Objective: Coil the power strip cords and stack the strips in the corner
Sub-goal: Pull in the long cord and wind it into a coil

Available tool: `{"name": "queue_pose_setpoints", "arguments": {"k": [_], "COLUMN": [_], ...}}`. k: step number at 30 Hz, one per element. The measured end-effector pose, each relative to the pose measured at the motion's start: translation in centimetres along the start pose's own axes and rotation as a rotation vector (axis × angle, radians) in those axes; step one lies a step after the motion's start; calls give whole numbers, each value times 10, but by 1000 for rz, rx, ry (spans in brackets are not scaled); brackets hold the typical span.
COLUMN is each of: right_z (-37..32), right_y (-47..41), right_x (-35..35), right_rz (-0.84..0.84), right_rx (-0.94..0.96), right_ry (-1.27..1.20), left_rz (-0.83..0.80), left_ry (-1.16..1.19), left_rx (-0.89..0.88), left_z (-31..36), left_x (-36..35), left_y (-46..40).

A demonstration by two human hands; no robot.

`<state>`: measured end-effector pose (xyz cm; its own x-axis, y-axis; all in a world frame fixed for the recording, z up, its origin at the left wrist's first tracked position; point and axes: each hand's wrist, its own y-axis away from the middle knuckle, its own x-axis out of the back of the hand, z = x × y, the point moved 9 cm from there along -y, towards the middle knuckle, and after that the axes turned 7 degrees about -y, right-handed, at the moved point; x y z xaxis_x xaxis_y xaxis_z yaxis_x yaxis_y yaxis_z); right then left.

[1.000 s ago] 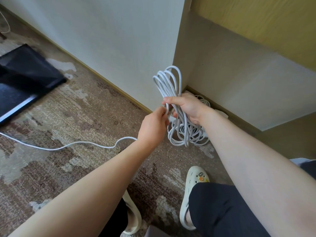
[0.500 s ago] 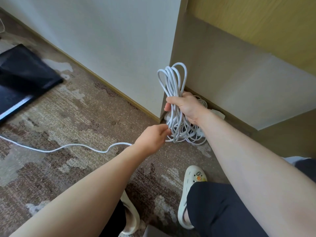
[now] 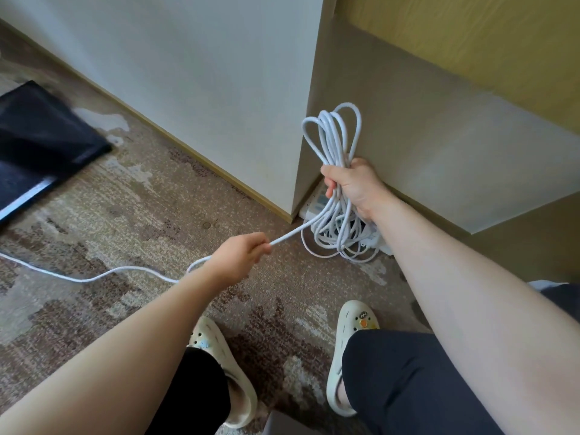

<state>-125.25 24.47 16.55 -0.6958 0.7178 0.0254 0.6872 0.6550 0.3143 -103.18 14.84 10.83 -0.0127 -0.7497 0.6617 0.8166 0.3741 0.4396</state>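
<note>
Fingers of the right hand (image 3: pixel 353 186) curl tight round the gathered loops of the white cord (image 3: pixel 334 142), fist at about 2 o'clock from the view's centre, with loops rising above it and hanging below. That grip likely serves as the fixed core on which each new turn is laid. Down at 8 o'clock from it, the left hand (image 3: pixel 240 257) pinches the free run of cord between thumb and curled fingers, drawing it taut toward the bundle, probably to measure out the next loop. Slack trails off at 9 o'clock across the carpet (image 3: pixel 141 215). A power strip (image 3: pixel 317 204) lies in the corner beneath the bundle, partly hidden. Worn, mottled brown carpet meets a pale wall (image 3: pixel 188 73) and a beige cabinet panel (image 3: pixel 439 146); something flat and black (image 3: pixel 37 146) lies at 10 o'clock.
</note>
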Motion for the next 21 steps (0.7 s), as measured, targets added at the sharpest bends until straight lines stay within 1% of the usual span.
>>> {"name": "queue_pose_setpoints", "arguments": {"k": [3,5,8,10,12,13,15,18,21], "right_z": [-2,-1,6,10,8,6,3,0,-1], "right_y": [-3,-3,-1,3,6,6,7,7,6], "right_x": [15,17,-4,-25,-40,-43,-40,-17,10], "right_rz": [74,89,-33,-115,-152,-151,-126,-50,48], "right_rx": [24,30,-25,-59,-48,-34,-8,19,18], "right_ry": [21,-8,-59,-13,41,75,145,244,267], "left_rz": [14,8,-49,-76,-102,-115,-141,-184,-183], "left_ry": [-69,-119,-263,-390,-441,-430,-364,-218,-80], "left_rx": [62,103,53,-37,-105,-116,-84,2,86], "left_z": [-31,-43,-21,8,28,31,22,-11,-45], "left_x": [20,24,8,-10,-27,-31,-31,-22,-8], "left_y": [6,11,11,7,5,5,5,9,18]}}
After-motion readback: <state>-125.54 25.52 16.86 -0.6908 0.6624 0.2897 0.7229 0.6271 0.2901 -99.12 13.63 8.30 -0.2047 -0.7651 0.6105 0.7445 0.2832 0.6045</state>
